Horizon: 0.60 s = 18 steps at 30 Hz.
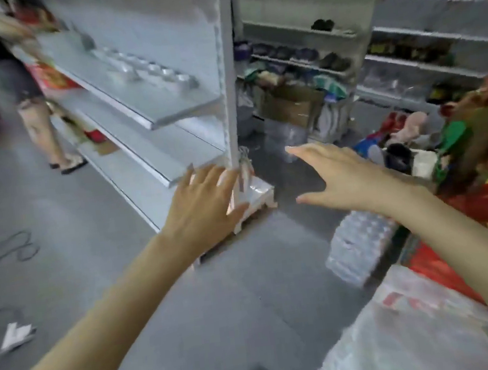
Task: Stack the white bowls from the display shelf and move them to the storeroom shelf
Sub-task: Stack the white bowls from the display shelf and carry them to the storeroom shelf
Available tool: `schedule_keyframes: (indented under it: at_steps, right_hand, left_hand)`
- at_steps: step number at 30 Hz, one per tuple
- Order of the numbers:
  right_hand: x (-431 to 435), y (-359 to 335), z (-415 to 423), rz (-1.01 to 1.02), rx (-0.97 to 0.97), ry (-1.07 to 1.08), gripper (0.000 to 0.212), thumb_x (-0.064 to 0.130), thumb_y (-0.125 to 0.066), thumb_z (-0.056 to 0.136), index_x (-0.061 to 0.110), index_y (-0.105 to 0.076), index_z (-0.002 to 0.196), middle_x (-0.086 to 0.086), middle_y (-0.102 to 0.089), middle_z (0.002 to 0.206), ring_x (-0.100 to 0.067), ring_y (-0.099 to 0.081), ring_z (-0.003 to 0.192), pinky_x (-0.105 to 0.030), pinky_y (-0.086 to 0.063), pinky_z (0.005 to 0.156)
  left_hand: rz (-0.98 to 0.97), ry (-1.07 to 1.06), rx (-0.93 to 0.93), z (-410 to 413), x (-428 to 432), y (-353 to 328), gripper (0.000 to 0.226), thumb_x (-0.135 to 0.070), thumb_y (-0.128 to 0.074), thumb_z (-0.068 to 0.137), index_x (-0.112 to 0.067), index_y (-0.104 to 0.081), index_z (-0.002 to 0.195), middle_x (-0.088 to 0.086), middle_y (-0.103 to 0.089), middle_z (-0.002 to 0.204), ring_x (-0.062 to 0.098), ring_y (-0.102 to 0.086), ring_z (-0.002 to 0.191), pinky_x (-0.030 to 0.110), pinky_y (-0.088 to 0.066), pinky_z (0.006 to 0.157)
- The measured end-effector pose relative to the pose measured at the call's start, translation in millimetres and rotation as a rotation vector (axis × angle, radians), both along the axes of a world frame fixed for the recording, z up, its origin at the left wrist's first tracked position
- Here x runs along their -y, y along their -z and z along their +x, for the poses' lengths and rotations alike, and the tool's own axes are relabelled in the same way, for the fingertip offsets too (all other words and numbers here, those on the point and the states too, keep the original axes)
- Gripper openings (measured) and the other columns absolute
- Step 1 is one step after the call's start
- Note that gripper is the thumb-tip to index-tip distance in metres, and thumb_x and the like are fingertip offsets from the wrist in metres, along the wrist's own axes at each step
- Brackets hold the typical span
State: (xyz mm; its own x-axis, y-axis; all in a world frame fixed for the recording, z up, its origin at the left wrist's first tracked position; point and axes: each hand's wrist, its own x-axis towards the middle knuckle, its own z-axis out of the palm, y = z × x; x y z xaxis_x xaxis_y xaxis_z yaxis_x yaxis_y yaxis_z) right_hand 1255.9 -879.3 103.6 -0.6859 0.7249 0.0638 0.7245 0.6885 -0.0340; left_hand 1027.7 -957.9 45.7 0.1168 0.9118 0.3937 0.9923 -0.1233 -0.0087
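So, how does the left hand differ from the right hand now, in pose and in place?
The left hand has its fingers spread, pointing forward; the right hand has its fingers together, pointing sideways to the left, thumb apart. In the view the left hand overlaps the foot of the shelf post; the right hand shows against the grey floor. Both are open, hold nothing and touch no bowls.

left hand (200,204) open, empty | right hand (338,177) open, empty | bowls (145,67) on shelf (165,108)
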Motion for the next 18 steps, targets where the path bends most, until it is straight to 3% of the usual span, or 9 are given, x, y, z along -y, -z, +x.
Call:
schedule_keyframes:
  at_steps: [4,9,12,18]
  right_hand:
    - [-68,0,-122,0.034,-0.069,-0.172,0.086,0.05,-0.065,0.084,0.028,-0.017,0.151,0.002,-0.027,0.155,-0.02,-0.029,0.14,-0.036,-0.025,0.11]
    - [-142,-1,-248,-0.017,-0.108,-0.271,0.086,0.054,-0.063,0.082,0.03,-0.017,0.15,0.004,-0.027,0.155,-0.02,-0.028,0.14,-0.04,-0.026,0.11]
    - [-181,-6,-311,-0.05,-0.077,-0.305,0.081,0.047,-0.065,0.085,0.033,-0.018,0.149,0.005,-0.029,0.153,-0.018,-0.028,0.14,-0.036,-0.026,0.11]
    - [-249,-14,-439,-0.021,-0.008,-0.315,0.085,0.052,-0.062,0.085,0.03,-0.013,0.151,0.004,-0.024,0.155,-0.019,-0.026,0.14,-0.037,-0.026,0.109]
  left_hand:
    - [0.02,-0.194,-0.06,-117,-38,-3,0.061,-0.046,-0.064,0.087,-0.008,-0.053,0.133,0.017,-0.06,0.131,0.037,-0.053,0.125,0.056,-0.033,0.11]
    - [-0.046,-0.306,-0.099,-235,-84,-31,0.064,-0.055,-0.054,0.089,-0.01,-0.053,0.134,0.015,-0.06,0.13,0.037,-0.055,0.121,0.047,-0.041,0.104]
    - [-0.034,-0.354,-0.101,-296,-107,-45,0.067,-0.057,-0.051,0.09,-0.014,-0.046,0.14,0.009,-0.054,0.138,0.031,-0.05,0.128,0.047,-0.036,0.109]
    - [-0.053,-0.391,-0.043,-422,-162,-37,0.07,-0.061,-0.042,0.09,-0.017,-0.042,0.144,0.006,-0.051,0.142,0.027,-0.048,0.13,0.045,-0.033,0.112]
